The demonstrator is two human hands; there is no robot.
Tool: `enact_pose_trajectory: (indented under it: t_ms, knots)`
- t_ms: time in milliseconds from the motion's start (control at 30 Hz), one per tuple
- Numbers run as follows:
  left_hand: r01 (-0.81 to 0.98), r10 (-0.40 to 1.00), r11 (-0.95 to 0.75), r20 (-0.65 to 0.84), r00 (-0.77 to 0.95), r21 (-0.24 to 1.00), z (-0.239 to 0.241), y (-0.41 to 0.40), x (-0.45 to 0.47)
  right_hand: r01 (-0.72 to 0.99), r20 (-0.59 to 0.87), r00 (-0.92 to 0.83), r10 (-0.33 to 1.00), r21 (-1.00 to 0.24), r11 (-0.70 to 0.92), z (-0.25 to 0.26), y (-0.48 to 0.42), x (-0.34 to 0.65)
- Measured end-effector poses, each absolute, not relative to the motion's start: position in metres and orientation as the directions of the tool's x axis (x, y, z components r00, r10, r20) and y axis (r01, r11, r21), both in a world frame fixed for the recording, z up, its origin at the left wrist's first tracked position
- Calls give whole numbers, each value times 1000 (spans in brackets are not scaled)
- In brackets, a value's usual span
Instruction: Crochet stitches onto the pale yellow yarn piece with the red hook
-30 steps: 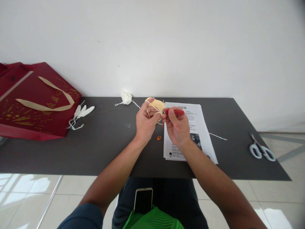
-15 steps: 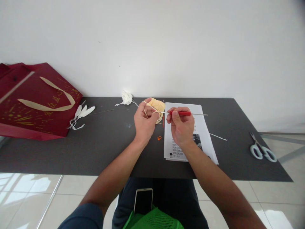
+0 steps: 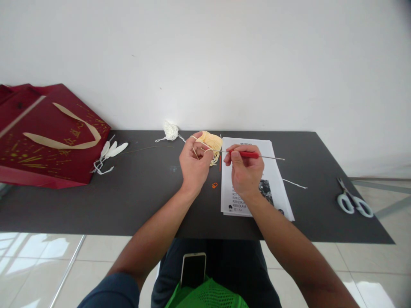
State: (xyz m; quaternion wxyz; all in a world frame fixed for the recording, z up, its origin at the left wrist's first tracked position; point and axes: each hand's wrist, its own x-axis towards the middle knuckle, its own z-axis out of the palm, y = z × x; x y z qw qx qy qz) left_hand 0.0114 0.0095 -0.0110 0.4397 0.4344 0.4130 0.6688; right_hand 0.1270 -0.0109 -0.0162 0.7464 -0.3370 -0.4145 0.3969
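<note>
My right hand (image 3: 245,171) is closed around the red handle of a crochet hook (image 3: 248,155), whose thin metal shafts stick out at both ends. Its left end reaches to the fingertips of my left hand (image 3: 195,164). Cream yarn (image 3: 194,150) runs over the fingers of my left hand, and thumb and finger pinch it by the hook's tip. Any stitches there are too small to make out. Just behind my left hand lies a pale yellow skein of yarn (image 3: 212,141), partly covered by the fingers. Printed sheets (image 3: 279,201) lie beneath my right hand.
An orange stitch marker (image 3: 215,185) and an orange needle-like stick (image 3: 220,163) lie between the hands. A white yarn ball (image 3: 171,131) sits at the back. White leaf-shaped pieces (image 3: 111,152) lie by a red gift bag (image 3: 58,141). Scissors (image 3: 353,203) are at right; a phone (image 3: 193,270) rests on my lap.
The crochet hook has tilted, its right end now lower and slightly farther right. My right hand has shifted a little to the right. My left hand has moved slightly left, still holding the yarn.
</note>
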Motion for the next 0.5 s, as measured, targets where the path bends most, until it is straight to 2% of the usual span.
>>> enact_pose_trajectory:
  t_ms: [267, 500]
  knots:
    - [-165, 938, -272, 222, -267, 948, -8, 8, 13, -196, 395, 346, 851, -857, 477, -14, -18, 126]
    - [-74, 916, -292, 257, -307, 953, -11, 9, 12, 46, 559, 292, 776, -818, 573, -29, -23, 126]
